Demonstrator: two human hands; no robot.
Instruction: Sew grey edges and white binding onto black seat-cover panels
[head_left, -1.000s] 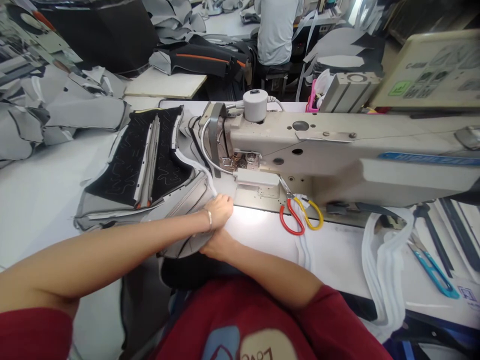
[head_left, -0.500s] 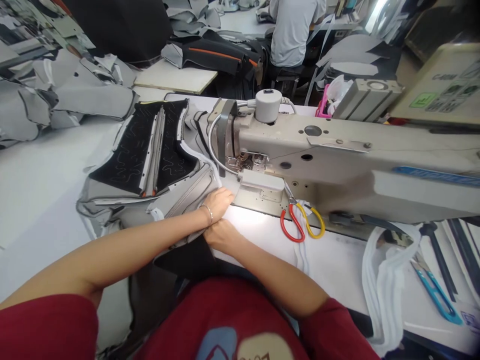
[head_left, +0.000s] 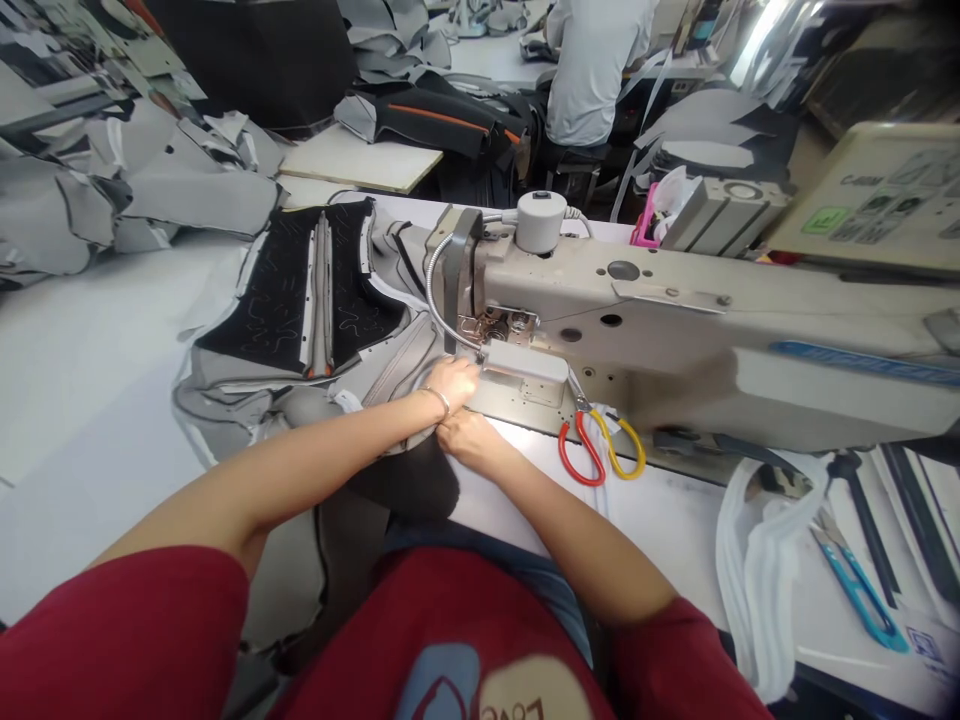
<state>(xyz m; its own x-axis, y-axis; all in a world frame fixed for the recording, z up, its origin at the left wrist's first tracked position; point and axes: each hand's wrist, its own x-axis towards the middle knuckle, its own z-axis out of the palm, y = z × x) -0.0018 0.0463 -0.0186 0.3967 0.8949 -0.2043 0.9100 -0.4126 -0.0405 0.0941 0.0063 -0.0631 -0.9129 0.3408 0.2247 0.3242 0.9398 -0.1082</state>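
Observation:
A sewn grey-and-black fabric cover (head_left: 352, 300) with white edging lies left of the sewing machine (head_left: 675, 320) and hangs over the table's front edge. My left hand (head_left: 452, 382), a bracelet at its wrist, has its fingers closed on the cover's right edge, just in front of the needle area. Close below it, my right hand (head_left: 471, 440) is curled around the same edge, nearer my body. Both sets of fingertips are partly hidden. Scissors with red and yellow handles (head_left: 600, 440) rest against the machine bed, right of my hands.
A roll of white tape (head_left: 761, 580) and blue-handled scissors (head_left: 862, 585) lie at the right. Grey fabric pieces (head_left: 202, 185) are heaped at the back left. Behind the machine stand a control box (head_left: 870, 200) and a pink basket (head_left: 645, 215). A person (head_left: 592, 70) sits farther back.
Both hands have moved slightly forward and right toward the needle area, bringing the fabric cover's near edge along. The dark hanging part of the cover has swung right. The view has shifted a little.

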